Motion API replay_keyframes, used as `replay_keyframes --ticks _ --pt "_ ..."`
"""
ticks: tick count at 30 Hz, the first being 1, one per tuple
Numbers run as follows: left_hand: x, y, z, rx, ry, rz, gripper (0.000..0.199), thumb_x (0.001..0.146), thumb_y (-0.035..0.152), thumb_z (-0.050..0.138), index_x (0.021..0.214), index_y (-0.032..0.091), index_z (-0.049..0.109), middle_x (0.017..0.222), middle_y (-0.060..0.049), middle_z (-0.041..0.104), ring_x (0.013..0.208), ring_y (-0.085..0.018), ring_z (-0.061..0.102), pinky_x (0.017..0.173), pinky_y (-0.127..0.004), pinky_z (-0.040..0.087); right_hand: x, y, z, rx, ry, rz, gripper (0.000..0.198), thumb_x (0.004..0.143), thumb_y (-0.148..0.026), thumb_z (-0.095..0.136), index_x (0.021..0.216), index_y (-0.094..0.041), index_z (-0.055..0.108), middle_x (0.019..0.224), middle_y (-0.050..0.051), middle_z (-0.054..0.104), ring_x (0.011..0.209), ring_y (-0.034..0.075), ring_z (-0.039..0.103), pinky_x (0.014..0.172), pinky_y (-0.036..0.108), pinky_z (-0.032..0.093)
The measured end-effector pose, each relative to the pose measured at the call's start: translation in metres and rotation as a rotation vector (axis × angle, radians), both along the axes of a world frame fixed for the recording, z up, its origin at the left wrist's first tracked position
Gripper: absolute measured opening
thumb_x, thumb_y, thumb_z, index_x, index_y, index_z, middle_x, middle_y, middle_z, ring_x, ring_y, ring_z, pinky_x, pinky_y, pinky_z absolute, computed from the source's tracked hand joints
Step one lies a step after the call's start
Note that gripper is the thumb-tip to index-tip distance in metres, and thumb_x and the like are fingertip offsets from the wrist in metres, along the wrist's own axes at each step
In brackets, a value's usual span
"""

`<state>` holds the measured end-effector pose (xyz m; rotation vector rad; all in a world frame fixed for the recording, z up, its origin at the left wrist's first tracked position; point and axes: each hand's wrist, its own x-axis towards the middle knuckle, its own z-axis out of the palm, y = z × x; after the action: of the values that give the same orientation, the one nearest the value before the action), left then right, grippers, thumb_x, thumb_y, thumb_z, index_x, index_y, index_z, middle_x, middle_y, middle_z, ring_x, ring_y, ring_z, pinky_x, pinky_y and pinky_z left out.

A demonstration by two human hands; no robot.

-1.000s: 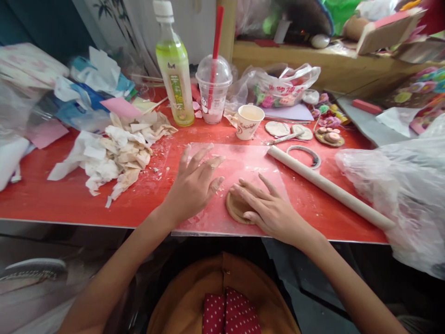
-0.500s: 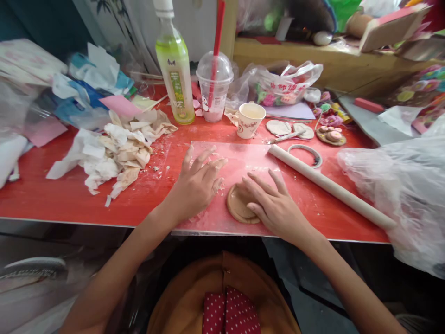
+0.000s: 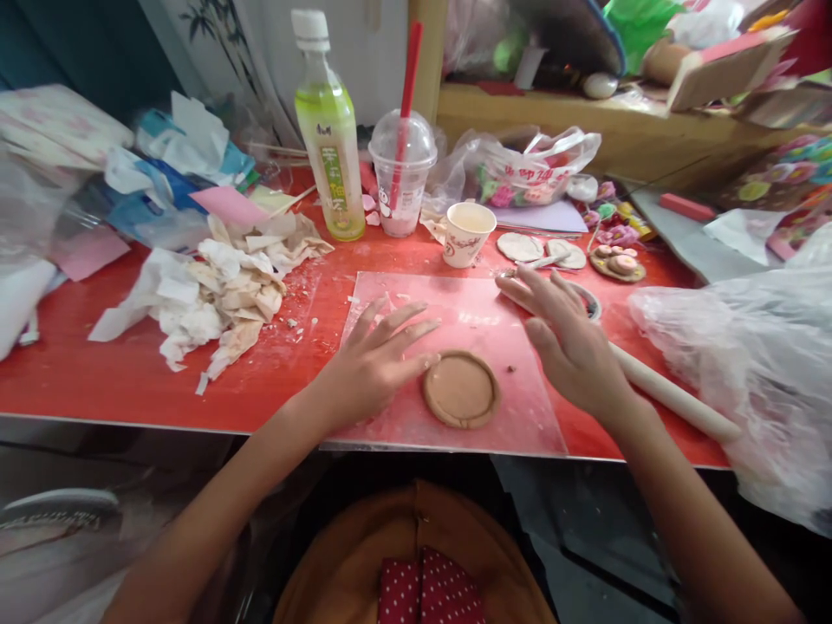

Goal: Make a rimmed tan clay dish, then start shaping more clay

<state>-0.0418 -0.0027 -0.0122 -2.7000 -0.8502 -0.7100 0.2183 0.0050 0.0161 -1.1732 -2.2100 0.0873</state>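
A round, flat brown clay disc (image 3: 460, 390) with a raised rim lies on a clear plastic sheet (image 3: 403, 425) at the table's front edge. My left hand (image 3: 373, 364) is just left of the disc, fingers spread, its thumb tip close to the rim; I cannot tell if they touch. To the right, my right hand (image 3: 572, 342) is raised with its fingers stretched out and holds nothing. It covers part of a pale rolling tube (image 3: 676, 394) and of a ring of tape (image 3: 593, 305). A small clay crumb (image 3: 510, 369) lies between the disc and my right hand.
Crumpled tissues (image 3: 221, 303) lie at left. Along the back stand a green drink bottle (image 3: 330, 156), a lidded plastic cup (image 3: 401, 182) and a paper cup (image 3: 469, 234). Flat clay pieces (image 3: 520, 247) lie beside it. A white plastic bag (image 3: 760, 347) hangs over the right edge.
My right hand has lifted off the clay disc and moved up and to the right, uncovering the disc. My left hand has shifted slightly right, towards the disc's rim.
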Motion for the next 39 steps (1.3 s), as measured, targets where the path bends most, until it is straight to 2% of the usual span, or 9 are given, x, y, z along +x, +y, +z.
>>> replay_keyframes --ticks 4,9,13,17,21,25,28,31,39 --pt "-0.001 0.000 0.006 0.108 -0.086 0.078 0.030 0.085 0.006 0.045 0.105 0.018 0.063 0.127 -0.008 0.058 0.128 -0.025 0.042 0.110 -0.052 0.028 -0.001 0.059 0.019 0.010 -0.032 -0.076 0.049 0.097 -0.041 0.024 0.144 -0.024 0.029 0.128 0.006 0.059 0.128 0.024 0.045 0.105 0.049 0.036" --pt "-0.003 0.002 0.007 0.146 -0.126 0.186 0.028 0.085 0.006 0.043 0.102 0.016 0.063 0.122 -0.011 0.060 0.125 -0.026 0.043 0.107 -0.053 0.031 -0.010 0.129 0.015 0.034 -0.106 -0.094 0.048 0.097 -0.039 0.022 0.137 -0.017 0.039 0.124 0.010 0.062 0.124 0.024 0.050 0.106 0.050 0.031" --pt "-0.003 0.001 0.008 0.166 -0.117 0.219 0.024 0.086 0.007 0.045 0.098 0.015 0.063 0.120 -0.010 0.061 0.123 -0.027 0.044 0.107 -0.053 0.032 -0.012 0.145 -0.001 0.057 -0.210 -0.098 0.046 0.098 -0.033 0.021 0.136 -0.015 0.040 0.128 0.011 0.058 0.127 0.025 0.047 0.110 0.056 0.020" --pt "-0.002 0.001 0.008 0.157 -0.102 0.206 0.026 0.086 0.007 0.042 0.098 0.016 0.063 0.119 -0.008 0.060 0.122 -0.027 0.044 0.106 -0.053 0.031 -0.009 0.145 -0.004 0.015 -0.251 -0.116 0.045 0.098 -0.031 0.022 0.135 -0.012 0.038 0.129 0.014 0.057 0.127 0.025 0.046 0.110 0.057 0.019" --pt "-0.002 0.001 0.008 0.156 -0.087 0.204 0.025 0.086 0.006 0.042 0.095 0.014 0.063 0.117 -0.009 0.061 0.122 -0.027 0.044 0.107 -0.054 0.030 -0.012 0.130 0.013 0.018 -0.190 -0.127 0.043 0.098 -0.033 0.023 0.135 -0.016 0.039 0.128 0.010 0.058 0.127 0.024 0.046 0.111 0.057 0.019" --pt "-0.003 0.002 0.008 0.158 -0.112 0.231 0.023 0.086 0.007 0.044 0.095 0.015 0.063 0.118 -0.008 0.062 0.122 -0.027 0.045 0.106 -0.053 0.030 -0.021 0.071 0.022 -0.001 -0.092 -0.039 0.042 0.098 -0.031 0.025 0.138 -0.021 0.036 0.121 0.006 0.064 0.128 0.021 0.046 0.112 0.053 0.023" --pt "-0.003 0.002 0.009 0.162 -0.128 0.269 0.021 0.087 0.009 0.045 0.097 0.017 0.063 0.118 -0.007 0.062 0.122 -0.027 0.046 0.107 -0.052 0.030 -0.026 0.015 0.006 -0.108 -0.111 0.150 0.042 0.098 -0.027 0.028 0.140 -0.022 0.033 0.117 0.003 0.066 0.127 0.018 0.047 0.115 0.052 0.019" --pt "-0.002 0.002 0.009 0.154 -0.131 0.282 0.022 0.088 0.010 0.045 0.101 0.017 0.061 0.118 -0.006 0.062 0.123 -0.026 0.045 0.108 -0.051 0.028 -0.027 -0.024 -0.018 -0.112 -0.161 0.247 0.046 0.097 -0.024 0.030 0.143 -0.021 0.030 0.130 0.006 0.058 0.131 0.018 0.042 0.115 0.051 0.020" --pt "-0.002 0.002 0.008 0.119 -0.131 0.279 0.023 0.089 0.010 0.042 0.100 0.017 0.061 0.117 -0.006 0.063 0.124 -0.026 0.045 0.109 -0.051 0.028 -0.022 -0.034 -0.038 -0.054 -0.276 0.235 0.053 0.097 -0.026 0.030 0.148 -0.017 0.016 0.144 0.009 0.042 0.137 0.019 0.032 0.116 0.051 0.017"
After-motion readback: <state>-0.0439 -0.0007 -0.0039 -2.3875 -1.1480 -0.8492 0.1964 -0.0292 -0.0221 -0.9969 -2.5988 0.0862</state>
